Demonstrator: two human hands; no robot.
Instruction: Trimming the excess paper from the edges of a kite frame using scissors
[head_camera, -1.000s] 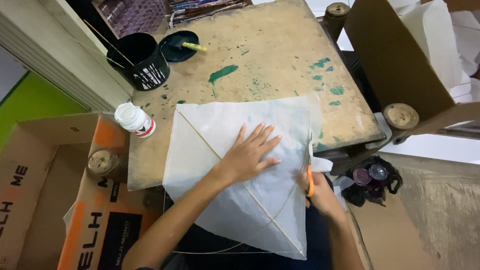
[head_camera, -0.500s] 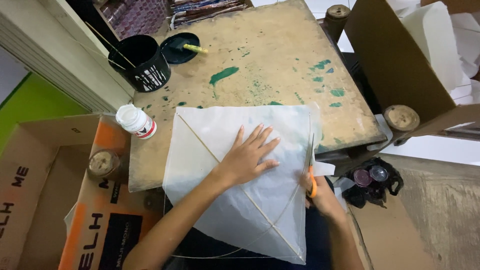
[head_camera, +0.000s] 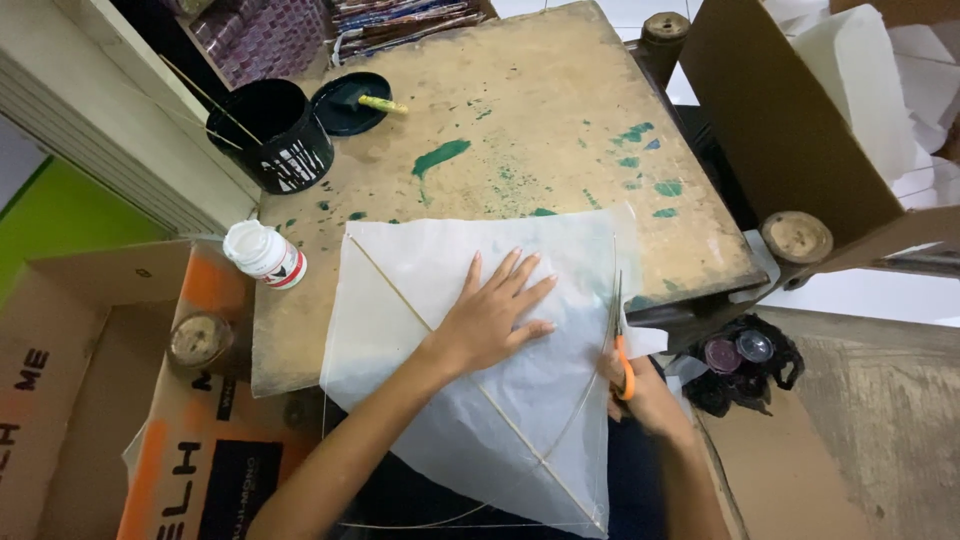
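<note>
Your scissors (head_camera: 620, 335) have crept further up the kite's (head_camera: 500, 400) right edge since a second ago. Right hand (head_camera: 645, 395) fingers grip the handles; left hand (head_camera: 495, 315) lies spread flat on the paper, on the surface (head_camera: 560, 130). Only the upper edge looks untrimmed.

My worn wooden table (head_camera: 560, 120), blotched with green paint, carries a white paper kite (head_camera: 480, 380) at 6 o'clock, overhanging the near edge. A white bottle (head_camera: 265, 255) stands at 9, a black cup (head_camera: 262, 135) and black lid (head_camera: 350, 103) at 11.
</note>
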